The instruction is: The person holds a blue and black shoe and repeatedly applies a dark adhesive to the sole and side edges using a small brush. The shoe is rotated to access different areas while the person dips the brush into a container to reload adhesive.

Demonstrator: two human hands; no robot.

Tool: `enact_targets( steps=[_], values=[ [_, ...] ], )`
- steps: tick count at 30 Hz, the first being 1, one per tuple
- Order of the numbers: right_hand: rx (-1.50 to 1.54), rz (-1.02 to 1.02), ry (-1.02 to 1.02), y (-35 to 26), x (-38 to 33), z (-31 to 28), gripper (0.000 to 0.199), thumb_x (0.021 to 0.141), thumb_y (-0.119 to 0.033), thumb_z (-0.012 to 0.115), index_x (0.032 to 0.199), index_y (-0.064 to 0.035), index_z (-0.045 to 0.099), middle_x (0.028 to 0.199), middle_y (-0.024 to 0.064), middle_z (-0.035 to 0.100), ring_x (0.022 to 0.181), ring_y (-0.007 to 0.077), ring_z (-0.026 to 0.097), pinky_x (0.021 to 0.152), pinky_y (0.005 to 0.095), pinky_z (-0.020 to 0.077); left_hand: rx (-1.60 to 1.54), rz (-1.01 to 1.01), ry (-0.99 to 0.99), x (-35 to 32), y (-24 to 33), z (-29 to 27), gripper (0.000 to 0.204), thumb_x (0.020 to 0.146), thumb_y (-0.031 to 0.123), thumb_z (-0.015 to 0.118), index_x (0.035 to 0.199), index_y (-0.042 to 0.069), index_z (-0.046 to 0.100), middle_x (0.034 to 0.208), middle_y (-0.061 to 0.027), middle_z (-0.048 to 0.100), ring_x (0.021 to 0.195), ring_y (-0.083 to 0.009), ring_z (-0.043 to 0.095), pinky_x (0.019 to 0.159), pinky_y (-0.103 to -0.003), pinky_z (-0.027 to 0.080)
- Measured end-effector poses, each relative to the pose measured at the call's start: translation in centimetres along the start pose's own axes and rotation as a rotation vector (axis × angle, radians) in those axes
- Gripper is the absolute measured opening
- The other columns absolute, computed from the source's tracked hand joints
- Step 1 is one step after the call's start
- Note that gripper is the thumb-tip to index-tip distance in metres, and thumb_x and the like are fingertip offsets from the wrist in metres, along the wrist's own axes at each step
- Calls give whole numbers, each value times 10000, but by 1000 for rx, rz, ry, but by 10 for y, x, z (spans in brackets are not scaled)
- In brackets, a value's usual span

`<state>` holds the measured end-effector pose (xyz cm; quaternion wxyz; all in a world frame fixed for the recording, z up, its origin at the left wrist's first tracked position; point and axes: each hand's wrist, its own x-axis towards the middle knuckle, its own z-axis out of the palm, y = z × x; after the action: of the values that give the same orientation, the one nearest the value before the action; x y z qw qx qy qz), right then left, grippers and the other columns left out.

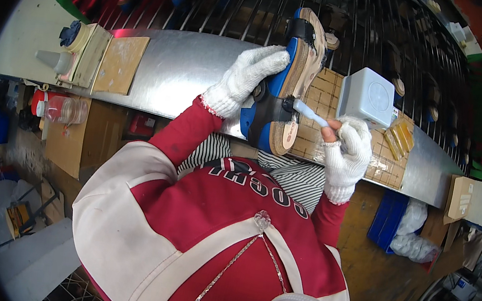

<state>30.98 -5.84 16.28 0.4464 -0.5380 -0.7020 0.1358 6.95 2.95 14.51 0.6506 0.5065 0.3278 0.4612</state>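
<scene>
Head view | left hand (248, 78) in white knit glove clasps blue cork-soled sandal (286, 78), long axis upright above metal worktop (179, 65) | right hand (346, 148) pinches small white-handled brush (310, 113), tip touching sandal's lower sole edge.

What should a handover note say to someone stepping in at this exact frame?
Left hand, in a white knit glove, grips the blue sandal on edge above the metal bench.
Right hand, gloved, holds a small brush, its tip at the sandal's tan sole edge near the black strap.
White box and a taped cardboard mat lie behind the sandal.
Done: cannot tell how much of the edge is brushed.
Left: likely the rest of the sole edge.
</scene>
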Motion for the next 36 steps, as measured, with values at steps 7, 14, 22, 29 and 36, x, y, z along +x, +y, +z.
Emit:
enact_targets(
  steps=[7,14,22,29,36],
  values=[
    [-42,-87,12,0,-7,-3,194,758,-153,830,904,-46,759,928,89,668,866,253,593,772,352,457,-65,-58,51,3,13,6,666,948,495,643,1332,-44,570,1186,-153,676,1075,-176,659,957,-289,523],
    [157,142,138,12,6,2,183,809,-138,807,927,-13,745,913,66,626,829,176,582,680,292,473,-182,-27,-32,4,-3,8,587,1001,464,579,1330,-22,562,1182,-158,692,1029,-203,702,925,-328,574],
    [297,202,-151,0,-16,-11,194,820,-153,801,915,8,750,882,77,614,812,182,574,709,310,452,-68,-39,223,-12,-4,-8,509,1003,382,605,1336,-2,588,1208,-114,688,1058,-165,677,953,-314,540],
    [-23,37,-82,-9,-12,-4,182,780,-164,821,907,-46,767,886,88,649,842,241,587,767,339,433,-15,-26,266,-18,1,-13,739,897,447,734,1370,-81,527,1214,-161,651,1095,-194,641,933,-295,529],
    [-134,-101,1,-6,1,1,192,752,-153,840,906,-60,771,913,75,663,880,244,595,798,351,438,-3,-53,226,-14,-1,-15,775,895,469,725,1383,-92,506,1265,-194,627,1133,-235,632,972,-322,520]
  ],
)
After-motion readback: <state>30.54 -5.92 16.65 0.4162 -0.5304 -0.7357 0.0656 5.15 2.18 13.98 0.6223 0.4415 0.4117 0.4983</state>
